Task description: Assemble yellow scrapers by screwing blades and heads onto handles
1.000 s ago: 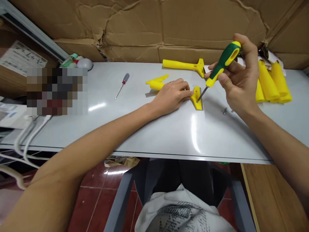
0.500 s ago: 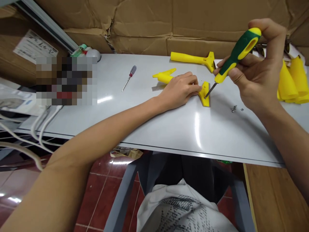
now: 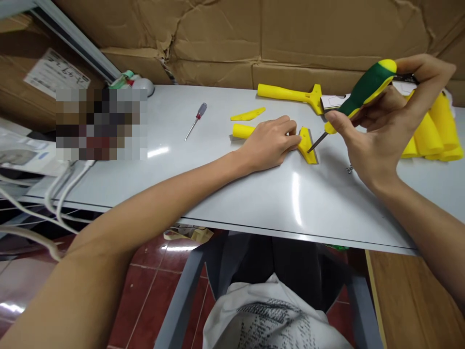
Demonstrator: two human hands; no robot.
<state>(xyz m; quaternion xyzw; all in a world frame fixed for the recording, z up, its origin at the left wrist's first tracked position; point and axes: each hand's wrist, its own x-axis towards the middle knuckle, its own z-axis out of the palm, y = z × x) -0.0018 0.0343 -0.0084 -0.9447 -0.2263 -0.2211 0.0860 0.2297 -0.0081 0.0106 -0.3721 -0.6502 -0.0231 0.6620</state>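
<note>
1. The right hand [image 3: 381, 131] has its grip closed around the green and yellow plastic handle of a screwdriver [image 3: 358, 94]. The thumb and the fingers wrap the handle, and the handle is tilted up and to the right.
2. Down and to the left of this grip, the dark metal shaft of the screwdriver ends with its tip on the flat head of a yellow plastic scraper [image 3: 307, 145], which lies on the white bench [image 3: 254, 194].
3. The left hand [image 3: 271, 143] lies flat and palm down on the same scraper, just left of the screwdriver tip. Its grip is almost closed, with the fingers pressing the piece onto the bench, and the fingertips touch the wide head. The round yellow handle of the scraper comes out from under the hand on its left side.
4. Behind the left grip lies a small curved yellow plastic piece [image 3: 247, 115], apart from the hand.
5. Further left of it rests a small screwdriver with a clear and red handle [image 3: 196, 120], well apart from both hands.
6. Behind the screwdriver tip lies a second yellow plastic scraper [image 3: 290, 93], near the brown cardboard wall [image 3: 290, 39].
7. To the right of the right grip, partly hidden by the fingers, is a heap of yellow plastic handles [image 3: 436, 131].
8. Just below the right hand, a small metal screw [image 3: 350, 169] lies on the bench.
</note>
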